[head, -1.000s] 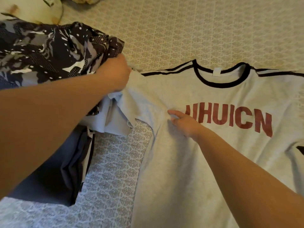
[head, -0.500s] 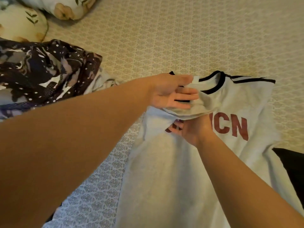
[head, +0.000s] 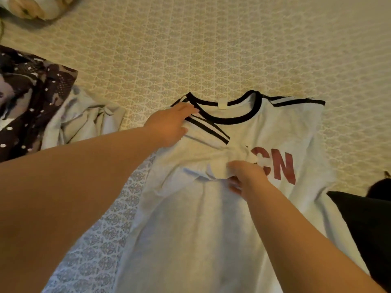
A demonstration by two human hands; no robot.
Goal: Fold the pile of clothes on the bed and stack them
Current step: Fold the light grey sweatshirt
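Head cam, looking down at a bed (head: 211, 49) w/ a patterned cover. A light grey T-shirt (head: 190, 229) lies face up in the middle, black trim at the collar, red letters on the chest.

What's changed: a sec ago the shirt was spread flat w/ its left sleeve (head: 203, 144) out to the side; half a sec ago that sleeve was lifted mid-swing. Now it's folded in across the chest, covering the first letters so only "CN" shows. So the first side fold looks about done; right sleeve, the lower fold and stacking are prob still to come.

Left hand (head: 169, 127): fingers straight and flat, palm down, pressing the folded shoulder near the collar. Not gripping, just smoothing.

Right hand (head: 245, 176): on the chest at the sleeve's edge, fingers curled under; seems to pinch the cloth, though the fingertips are hidden.

Elsewhere: a dark patterned garment (head: 27, 98) and crumpled grey clothes (head: 84, 119) sit at left, apart from the shirt. A black item (head: 364, 225) touches the shirt's right side. A floral pillow (head: 31, 7) is top left.
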